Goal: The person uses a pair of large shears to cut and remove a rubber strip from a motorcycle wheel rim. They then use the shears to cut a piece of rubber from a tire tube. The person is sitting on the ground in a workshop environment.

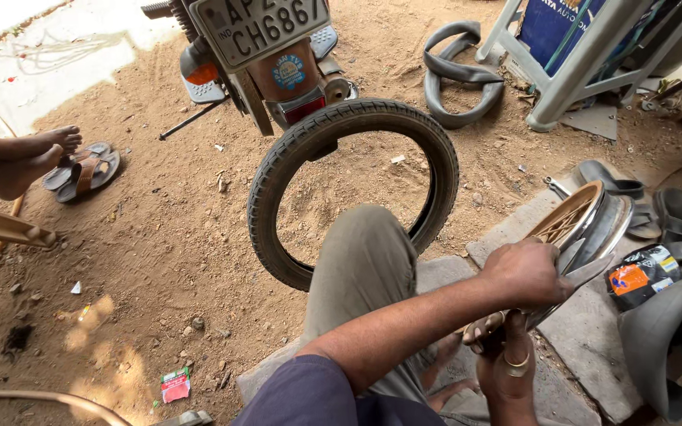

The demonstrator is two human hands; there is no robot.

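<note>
My left hand (526,272) reaches across my bent knee (361,260) and grips the upper edge of a bare metal wheel rim (586,221) with golden spokes, which stands tilted on a stone slab (586,331). My right hand (507,361), with a ring on one finger, is closed against the rim's lower edge just below the left hand; what lies inside its fingers is hidden. A black tyre (353,114) stands upright on the dirt, leaning against my knee.
The rear of a motorcycle (278,71) stands behind the tyre. An inner tube (459,75) lies by a plastic chair's legs (562,79). Another person's bare feet (21,162) rest beside sandals (84,170) at left. More sandals (676,225), a packet (641,272) and black rubber (672,339) lie at right.
</note>
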